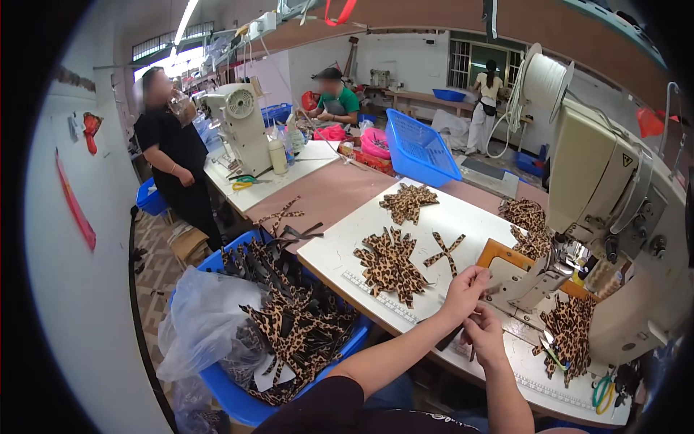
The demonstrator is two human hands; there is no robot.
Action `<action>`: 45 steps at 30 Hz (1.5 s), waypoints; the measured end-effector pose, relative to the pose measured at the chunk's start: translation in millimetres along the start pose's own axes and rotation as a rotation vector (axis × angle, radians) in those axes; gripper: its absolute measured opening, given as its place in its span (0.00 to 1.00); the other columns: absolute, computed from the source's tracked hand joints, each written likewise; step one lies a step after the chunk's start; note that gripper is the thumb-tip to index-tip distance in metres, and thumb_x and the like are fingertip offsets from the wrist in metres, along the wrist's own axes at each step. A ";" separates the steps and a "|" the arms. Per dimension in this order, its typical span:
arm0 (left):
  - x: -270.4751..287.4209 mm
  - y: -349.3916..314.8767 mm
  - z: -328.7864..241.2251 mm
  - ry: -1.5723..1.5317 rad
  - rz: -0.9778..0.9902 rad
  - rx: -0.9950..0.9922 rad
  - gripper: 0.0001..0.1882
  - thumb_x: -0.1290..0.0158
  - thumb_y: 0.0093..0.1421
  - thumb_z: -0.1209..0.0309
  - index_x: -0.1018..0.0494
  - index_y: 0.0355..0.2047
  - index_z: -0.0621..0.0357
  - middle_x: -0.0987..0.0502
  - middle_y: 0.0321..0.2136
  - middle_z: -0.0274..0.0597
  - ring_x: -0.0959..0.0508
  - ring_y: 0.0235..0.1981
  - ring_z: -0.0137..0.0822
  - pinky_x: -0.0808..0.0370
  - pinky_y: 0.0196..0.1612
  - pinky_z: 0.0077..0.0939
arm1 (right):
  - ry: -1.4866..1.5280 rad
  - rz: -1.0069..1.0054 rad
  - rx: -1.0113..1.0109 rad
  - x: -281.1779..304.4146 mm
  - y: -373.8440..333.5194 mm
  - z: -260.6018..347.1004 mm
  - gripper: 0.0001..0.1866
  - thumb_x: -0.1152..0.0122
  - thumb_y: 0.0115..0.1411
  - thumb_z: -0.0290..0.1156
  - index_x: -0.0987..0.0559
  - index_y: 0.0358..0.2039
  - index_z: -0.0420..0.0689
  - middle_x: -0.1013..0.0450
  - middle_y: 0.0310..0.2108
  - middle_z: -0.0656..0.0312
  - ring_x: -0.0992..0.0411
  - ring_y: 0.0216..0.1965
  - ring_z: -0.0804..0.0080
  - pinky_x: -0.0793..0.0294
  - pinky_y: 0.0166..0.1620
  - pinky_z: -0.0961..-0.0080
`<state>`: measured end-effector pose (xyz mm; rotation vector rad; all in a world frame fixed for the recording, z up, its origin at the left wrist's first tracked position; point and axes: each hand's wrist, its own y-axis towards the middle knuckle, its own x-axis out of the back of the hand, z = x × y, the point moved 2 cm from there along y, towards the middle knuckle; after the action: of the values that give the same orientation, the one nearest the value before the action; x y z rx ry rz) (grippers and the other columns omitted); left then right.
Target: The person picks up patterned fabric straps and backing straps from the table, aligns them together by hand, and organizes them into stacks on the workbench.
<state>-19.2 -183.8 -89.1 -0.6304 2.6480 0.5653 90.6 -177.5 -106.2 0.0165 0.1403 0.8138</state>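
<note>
My left hand [465, 293] is closed in a pinch beside the sewing machine's metal bed; what lies between its fingertips is too small to make out. Just below it, my right hand [486, 334] is closed too, with the end of a narrow dark strip [472, 354] showing under its fingers. On the white table, left of my hands, lies a crossed leopard-print strap piece [444, 251]. Beyond it are a pile of leopard-print straps [391, 266] and a smaller pile [408, 202]. The sewing machine [593, 166] rises to my right, its needle area partly hidden.
A blue basket [249, 414] of leopard-print straps and clear plastic stands left of the table. Green-handled scissors [603, 394] and thread snips [555, 354] lie at right, near more straps [571, 325]. A standing person [177, 152] is at far left; two others work farther back.
</note>
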 end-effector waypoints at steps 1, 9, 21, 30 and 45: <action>4.5 -5.8 2.7 0.095 0.026 0.014 0.12 0.54 0.63 0.64 0.30 0.38 0.62 0.32 0.24 0.30 0.34 0.26 0.20 0.34 0.31 0.14 | 0.012 -0.027 -0.012 4.3 -0.9 -1.2 0.15 0.51 0.54 0.18 0.31 0.44 0.34 0.29 0.25 0.60 0.34 0.17 0.80 0.34 0.20 0.85; 47.6 -37.4 36.4 0.748 -0.058 -0.113 0.25 0.44 0.52 0.62 0.33 0.47 0.61 0.28 0.39 0.52 0.28 0.41 0.43 0.31 0.44 0.34 | -0.137 -0.249 0.109 45.9 19.9 9.6 0.11 0.53 0.56 0.19 0.31 0.41 0.36 0.29 0.22 0.63 0.35 0.16 0.82 0.36 0.20 0.87; 44.1 -43.7 33.9 1.111 0.222 -0.188 0.17 0.43 0.48 0.71 0.29 0.40 0.52 0.28 0.34 0.45 0.31 0.41 0.48 0.34 0.43 0.40 | -0.299 -0.121 0.269 1.3 21.7 46.3 0.21 0.65 0.53 0.12 0.32 0.47 0.35 0.28 0.35 0.57 0.32 0.28 0.80 0.29 0.33 0.84; 61.8 -12.5 30.7 0.911 0.070 -0.122 0.16 0.52 0.54 0.79 0.29 0.44 0.59 0.28 0.27 0.47 0.27 0.29 0.41 0.30 0.35 0.26 | -0.544 -0.037 0.390 7.9 66.3 93.7 0.18 0.57 0.58 0.16 0.32 0.49 0.34 0.28 0.39 0.59 0.30 0.42 0.78 0.32 0.45 0.83; 59.7 -3.0 27.9 0.813 -0.052 -0.075 0.08 0.52 0.55 0.78 0.26 0.36 0.62 0.28 0.25 0.47 0.27 0.26 0.38 0.31 0.31 0.27 | -0.073 -0.074 0.240 -11.1 72.8 62.2 0.15 0.46 0.59 0.31 0.29 0.18 0.39 0.32 0.13 0.64 0.38 0.14 0.82 0.39 0.18 0.84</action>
<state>-60.7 -194.3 -139.3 -1.1429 3.3423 0.4555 38.6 -133.1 -38.4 0.2661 0.1679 0.7180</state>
